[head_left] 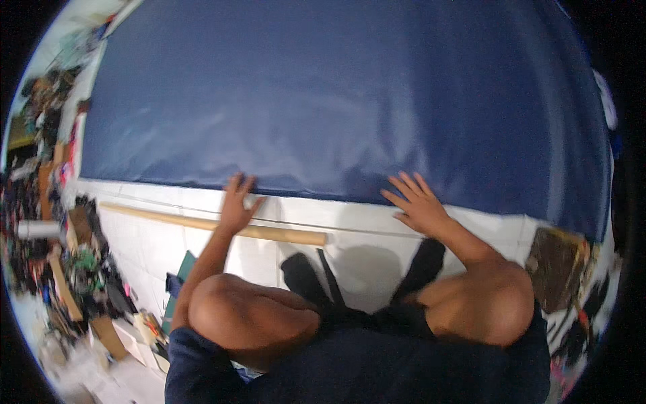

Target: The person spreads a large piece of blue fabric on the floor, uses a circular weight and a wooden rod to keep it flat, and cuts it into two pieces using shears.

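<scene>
A large navy blue sheet with a slight sheen lies spread over the white floor, wrinkled along its near edge. My left hand rests at that edge, fingers spread, the fingertips on the material. Farther right, my right hand lies flat with its fingers fanned out over the same edge. Neither hand grips anything. A long tan cardboard tube lies on the floor nearer to me, passing behind my left wrist.
My bent knees and black-socked feet are close behind the edge. Piles of mixed scraps line the left side. A brown flat piece lies at the right, beside more clutter. A thin dark line runs along the white floor.
</scene>
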Tool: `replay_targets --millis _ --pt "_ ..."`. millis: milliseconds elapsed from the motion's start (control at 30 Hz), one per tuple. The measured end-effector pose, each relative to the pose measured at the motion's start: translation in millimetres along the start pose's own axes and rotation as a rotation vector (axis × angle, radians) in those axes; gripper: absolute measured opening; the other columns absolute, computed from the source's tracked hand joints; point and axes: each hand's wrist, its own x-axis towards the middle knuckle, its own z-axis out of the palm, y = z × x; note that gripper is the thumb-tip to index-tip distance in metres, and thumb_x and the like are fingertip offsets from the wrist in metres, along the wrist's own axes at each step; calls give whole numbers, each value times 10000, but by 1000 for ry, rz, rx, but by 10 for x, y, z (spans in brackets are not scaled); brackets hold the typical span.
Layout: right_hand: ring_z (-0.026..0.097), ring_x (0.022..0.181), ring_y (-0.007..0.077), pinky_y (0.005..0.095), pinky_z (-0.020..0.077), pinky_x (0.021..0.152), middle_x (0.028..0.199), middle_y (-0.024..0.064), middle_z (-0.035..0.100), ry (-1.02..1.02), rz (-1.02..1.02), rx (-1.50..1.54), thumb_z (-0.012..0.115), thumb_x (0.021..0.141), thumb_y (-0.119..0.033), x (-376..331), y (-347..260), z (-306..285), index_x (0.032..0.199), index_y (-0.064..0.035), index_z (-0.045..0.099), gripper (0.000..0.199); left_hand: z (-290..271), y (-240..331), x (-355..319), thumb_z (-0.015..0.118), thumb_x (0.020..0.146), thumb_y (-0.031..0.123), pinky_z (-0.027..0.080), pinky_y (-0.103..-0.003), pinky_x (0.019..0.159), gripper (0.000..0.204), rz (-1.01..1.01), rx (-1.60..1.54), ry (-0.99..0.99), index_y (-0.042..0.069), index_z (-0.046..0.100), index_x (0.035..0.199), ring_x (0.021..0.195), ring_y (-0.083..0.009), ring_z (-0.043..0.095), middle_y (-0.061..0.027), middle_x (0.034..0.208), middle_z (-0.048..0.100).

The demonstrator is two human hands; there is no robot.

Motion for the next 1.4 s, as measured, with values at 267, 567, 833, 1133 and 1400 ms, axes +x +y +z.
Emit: replay_targets --millis 267,567,833,1133,1400 --pt "337 1409 371 546 226 1167 1486 170 414 148 137 -76 699 861 -242 -391 -32 113 1363 -97 541 546 42 103 47 677 885 402 325 -484 1134 622 67 56 128 118 498 1408 1356 -453 394 -283 1469 393" --pt "326 1406 406 572 201 1163 1477 198 414 104 26 -31 717 844 -289 -178 -234 155 1388 -62 506 626 -45 -252 11 494 931 610 230 -568 1153 775 -286 112 115 137 330 1523 1446 -447 244 -290 1559 234" --pt "325 1413 398 556 209 1168 1473 195 421 73 23 -39 698 854 -253 -177 -284 113 1390 -61 508 601 -23 -443 58 486 903 688 238 -557 1154 872 -301 -32 13 134 286 1545 1448 -486 202 -312 1564 200" --pt "429 1327 392 510 335 1089 1392 195 499 296 474 20 698 849 -206 -1053 -73 -112 1258 -56 622 443 -231 -295 203 643 847 589 208 -623 1122 799 -72 203 139 27 489 1393 1392 -481 276 -335 1464 330" --pt "484 1244 379 452 390 1055 1276 208 556 383 1099 247 601 884 -207 -1854 -945 -655 1214 -35 619 373 -824 1150 905 655 892 405 368 -501 1099 580 512 207 -274 130 507 1381 1334 -411 419 -228 1452 415"
